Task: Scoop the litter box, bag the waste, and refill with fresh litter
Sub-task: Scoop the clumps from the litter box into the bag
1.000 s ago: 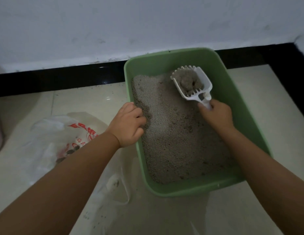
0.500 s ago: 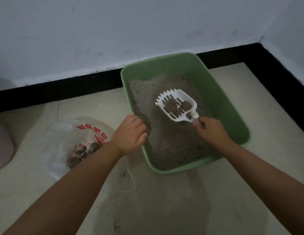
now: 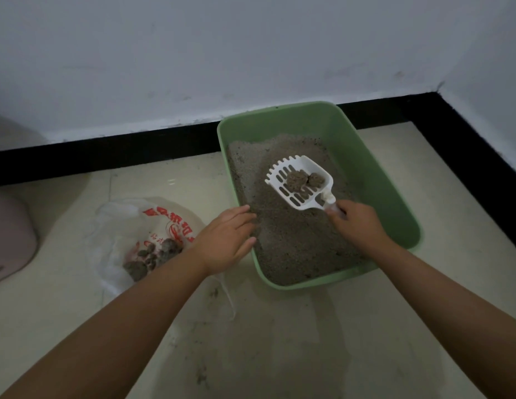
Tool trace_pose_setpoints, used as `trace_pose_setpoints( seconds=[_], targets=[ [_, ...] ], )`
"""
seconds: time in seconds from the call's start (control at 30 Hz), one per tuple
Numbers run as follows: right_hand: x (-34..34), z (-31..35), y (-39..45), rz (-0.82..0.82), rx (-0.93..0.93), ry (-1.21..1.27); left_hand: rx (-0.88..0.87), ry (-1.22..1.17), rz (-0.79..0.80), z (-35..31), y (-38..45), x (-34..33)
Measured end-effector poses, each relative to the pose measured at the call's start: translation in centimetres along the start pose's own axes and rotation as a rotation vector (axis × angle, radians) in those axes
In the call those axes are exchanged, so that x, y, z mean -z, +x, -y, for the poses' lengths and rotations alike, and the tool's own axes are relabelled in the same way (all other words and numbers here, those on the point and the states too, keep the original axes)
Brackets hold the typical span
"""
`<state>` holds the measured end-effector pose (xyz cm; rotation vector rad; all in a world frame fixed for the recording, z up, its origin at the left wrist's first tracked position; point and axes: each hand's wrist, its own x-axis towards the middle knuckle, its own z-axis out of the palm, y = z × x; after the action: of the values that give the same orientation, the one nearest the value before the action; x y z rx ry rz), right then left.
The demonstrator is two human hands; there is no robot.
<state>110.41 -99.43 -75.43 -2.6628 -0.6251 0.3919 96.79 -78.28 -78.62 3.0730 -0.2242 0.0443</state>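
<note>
- Right hand [image 3: 361, 226] has its grip clamped on the white scoop [image 3: 300, 182] handle, clumps [image 3: 304, 180] riding above the litter [image 3: 291, 237].
- Left hand [image 3: 226, 240], fingers straight, rests on the green litter box [image 3: 374, 168] near rim.
- Plastic bag [image 3: 141, 234] with waste lies on the floor [image 3: 279, 341], left.
</note>
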Motion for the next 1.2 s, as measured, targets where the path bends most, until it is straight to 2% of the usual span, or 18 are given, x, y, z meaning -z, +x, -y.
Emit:
trace_pose_setpoints(
  seconds=[0.1,0.2,0.3,0.37,0.43,0.5,0.57,0.63,0.7,0.9,0.93,0.97,1.03,1.2],
  targets=[
    [0.4,1.3,0.0,0.034,0.027,0.018,0.019,0.025,0.024,0.4,-0.7,0.5],
    [0.6,3.8,-0.3,0.089,0.089,0.01,0.195,0.04,-0.005,2.1,-2.8,1.6],
    [0.2,7.1,-0.8,0.147,0.187,0.002,0.57,0.029,-0.06,4.2,-6.1,3.2],
    [-0.6,9.2,-1.4,0.202,0.239,0.007,0.848,0.054,0.02,5.4,-8.7,4.1],
    [-1.6,11.2,-2.1,0.248,0.283,0.006,1.03,0.039,0.079,6.5,-10.8,4.6],
    [-2.6,12.9,-2.9,0.294,0.343,-0.012,1.181,-0.084,0.087,7.4,-12.2,4.7],
    [-4.0,14.6,-3.6,0.343,0.405,-0.027,1.322,-0.309,0.058,8.1,-13.2,4.8],
    [-5.1,15.8,-4.0,0.359,0.421,-0.033,1.35,-0.442,0.041,8.3,-13.3,4.7],
    [-6.7,17.0,-4.3,0.374,0.441,-0.079,1.315,-0.474,0.017,8.6,-13.8,4.7],
    [-9.4,19.9,-5.5,0.278,0.519,-0.414,1.278,-0.537,-0.157,9.3,-14.7,4.1],
    [-9.8,20.4,-5.8,0.248,0.566,-0.492,1.267,-0.537,-0.158,9.2,-14.8,4.0],
    [-10.2,20.9,-6.1,0.157,0.658,-0.543,1.256,-0.529,-0.151,9.2,-15.1,3.8],
    [-10.4,21.9,-5.9,0.01,0.715,-0.571,1.241,-0.504,-0.154,9.4,-15.4,3.5],
    [-10.0,22.3,-4.5,-0.063,0.701,-0.61,1.268,-0.535,-0.195,9.9,-16.6,3.6]
  ],
)
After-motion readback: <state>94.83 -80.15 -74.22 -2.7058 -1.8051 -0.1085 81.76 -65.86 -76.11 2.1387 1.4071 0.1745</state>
